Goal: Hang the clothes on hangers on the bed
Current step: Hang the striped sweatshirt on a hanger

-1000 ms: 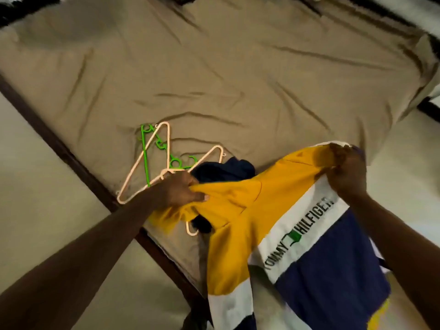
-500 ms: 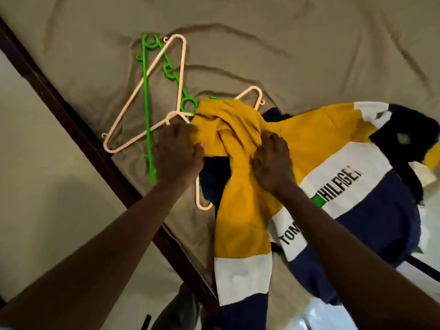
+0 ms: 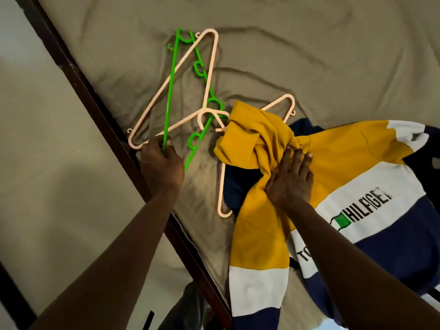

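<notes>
Change since half a second ago: the left hand [image 3: 162, 163] has left the bunched yellow cloth and sits further left, at the bed's edge; the right hand [image 3: 289, 177] remains on the cloth.

Left hand: arm extended, fingers curled round the straight bar of the green hanger [image 3: 170, 96] where it crosses the lower corner of a peach hanger [image 3: 211, 67].

Right hand: palm down, fingers straight and spread, pressing flat on the twisted yellow shoulder of the sweatshirt [image 3: 357, 151].

Sweatshirt: yellow, white and navy bands, lettered chest stripe; lies crumpled on the tan bed sheet [image 3: 309, 55], one sleeve hanging over the dark bed frame [image 3: 76, 75].

Second peach hanger [image 3: 222, 186]: partly buried under the sweatshirt's yellow bunch, its hook tangled with the other two hangers.
</notes>
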Available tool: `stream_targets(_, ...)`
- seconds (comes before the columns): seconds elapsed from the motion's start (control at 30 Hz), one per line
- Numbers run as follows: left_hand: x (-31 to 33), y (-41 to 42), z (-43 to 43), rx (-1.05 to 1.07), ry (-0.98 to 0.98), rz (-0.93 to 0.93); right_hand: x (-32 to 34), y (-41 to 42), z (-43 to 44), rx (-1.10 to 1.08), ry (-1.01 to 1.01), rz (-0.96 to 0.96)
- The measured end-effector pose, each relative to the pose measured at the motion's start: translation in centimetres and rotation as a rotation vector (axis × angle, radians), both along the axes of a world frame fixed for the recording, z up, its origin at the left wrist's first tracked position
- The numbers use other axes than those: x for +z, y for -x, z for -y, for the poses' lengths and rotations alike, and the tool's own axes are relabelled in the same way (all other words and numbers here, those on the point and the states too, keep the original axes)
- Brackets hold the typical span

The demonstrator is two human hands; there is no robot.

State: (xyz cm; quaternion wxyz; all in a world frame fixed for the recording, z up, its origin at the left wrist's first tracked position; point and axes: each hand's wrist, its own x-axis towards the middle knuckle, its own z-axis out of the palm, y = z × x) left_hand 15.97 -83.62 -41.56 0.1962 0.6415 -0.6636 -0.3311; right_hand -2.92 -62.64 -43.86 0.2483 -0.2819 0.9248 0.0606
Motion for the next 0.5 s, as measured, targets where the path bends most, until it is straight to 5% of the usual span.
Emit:
stream_targets(0.23,4.3,-1.4,-2.0,0.040,-0.361,-0.586,-0.3,0.7,0.2,0.025,-0.072,0.032)
stream_targets(0.4,6.1,-0.4,-4.1,0.037,-0.627,-0.771,-0.3,1.2,-0.2,0.041,-0.098,0.064)
stream_targets(0.5,5.6,1.1,-4.0,-0.020,-0.580,-0.726,-0.3,1.3,-0.4,0.052,-0.083,0.084)
